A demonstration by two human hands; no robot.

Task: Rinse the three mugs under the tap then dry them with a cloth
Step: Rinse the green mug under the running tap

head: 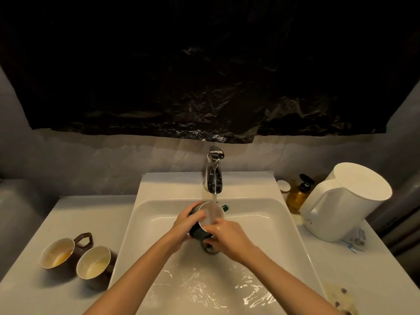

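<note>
A dark green mug (213, 213) with a white inside is held tilted under the running tap (214, 176), over the white sink (159, 214). Water falls into its mouth. My left hand (188, 222) wraps the mug's left side. My right hand (223, 235) grips its near rim and lower side. Two brown mugs stand on the counter to the left: one with an angular handle (59, 252), the other (94, 262) right of it, both with yellowish liquid inside. A pale spotted cloth (339, 300) lies at the counter's near right.
A white electric kettle (341, 201) stands on the right counter, with an amber pump bottle (298, 194) and a small jar (283, 186) behind it. Small items (356, 241) lie by the kettle's base. Black plastic sheeting (204, 76) covers the wall above the tap.
</note>
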